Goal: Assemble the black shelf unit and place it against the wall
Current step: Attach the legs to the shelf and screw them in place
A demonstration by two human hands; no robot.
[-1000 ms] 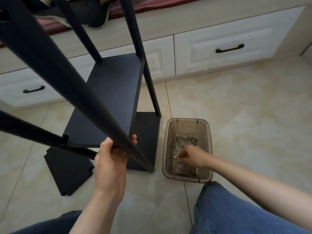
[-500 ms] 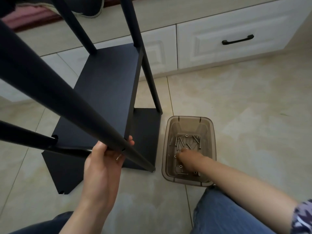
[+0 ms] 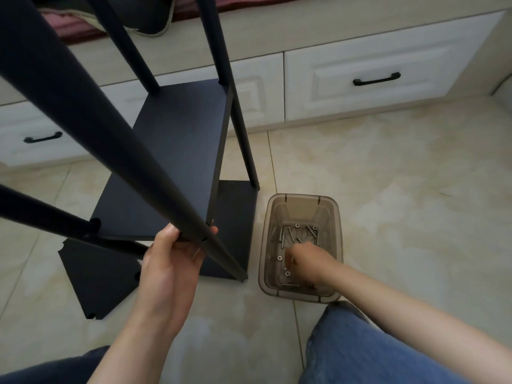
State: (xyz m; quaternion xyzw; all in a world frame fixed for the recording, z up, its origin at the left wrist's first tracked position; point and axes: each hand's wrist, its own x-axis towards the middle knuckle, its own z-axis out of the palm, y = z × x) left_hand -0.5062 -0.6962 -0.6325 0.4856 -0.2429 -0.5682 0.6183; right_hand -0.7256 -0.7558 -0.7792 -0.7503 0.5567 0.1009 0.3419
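Left hand (image 3: 171, 261) wraps the near black round metal post (image 3: 149, 176) right at the corner of the black rectangular shelf board (image 3: 180, 151), thumb one side, fingers the other, clamped on. This probably keeps the post hole and board corner lined up for a fastener. Right hand (image 3: 307, 259) is down inside the translucent brown plastic bin (image 3: 336, 234), fingertips among the loose silver screws (image 3: 288, 235). The tips are hidden under the knuckles, so can't tell if it pinches one. Bin sits on the beige tiled floor (image 3: 388, 189) just beside the frame — within easy reach. Black shelf unit (image 3: 235, 225) stands part-built on the floor in front of the white drawer fronts (image 3: 360, 56). Spare black notched panel (image 3: 91, 281) lies flat by its left foot, so assembly looks unfinished.
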